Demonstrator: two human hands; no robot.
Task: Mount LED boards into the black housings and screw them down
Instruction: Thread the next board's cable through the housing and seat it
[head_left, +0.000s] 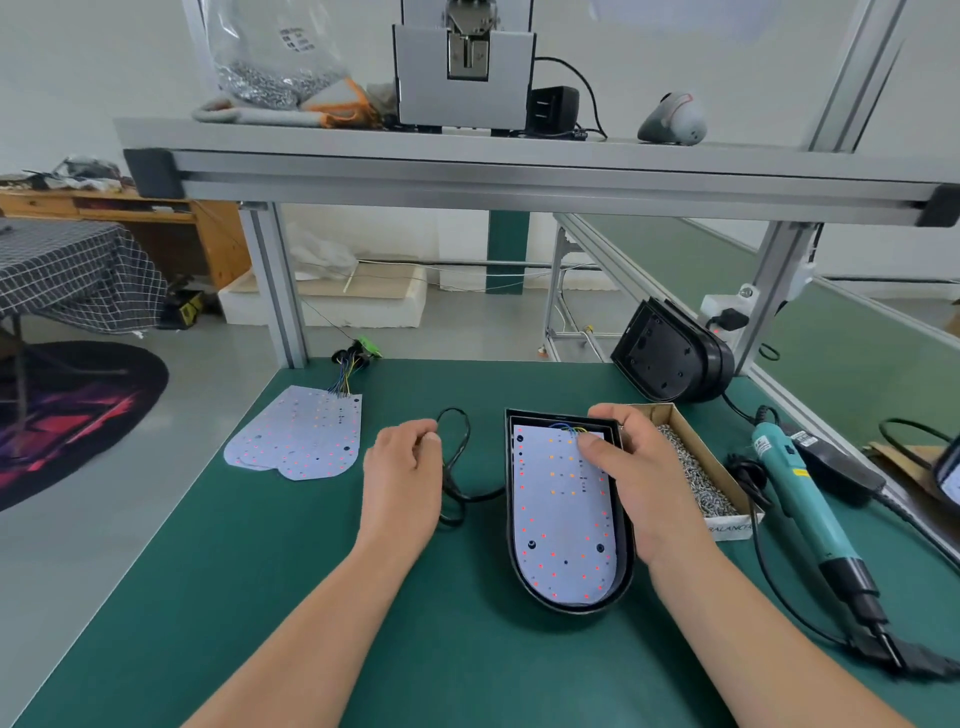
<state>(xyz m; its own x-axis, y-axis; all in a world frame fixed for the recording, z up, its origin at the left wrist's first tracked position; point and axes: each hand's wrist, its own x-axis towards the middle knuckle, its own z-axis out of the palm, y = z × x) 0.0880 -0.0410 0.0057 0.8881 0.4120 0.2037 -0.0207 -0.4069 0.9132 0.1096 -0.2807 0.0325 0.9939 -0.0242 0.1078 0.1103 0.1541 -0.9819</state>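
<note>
On green mat (467, 649): LED board (563, 519) in black housing (569, 608).
Right hand (644, 478) grips housing rim, thumb on board; left hand (402, 478) apparently pinches cable (462, 499).

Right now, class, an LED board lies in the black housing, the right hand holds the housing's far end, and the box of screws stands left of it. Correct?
One slip: the head view shows the box of screws right of the black housing, not left. The LED board lies in it and the right hand holds its far end.
</note>
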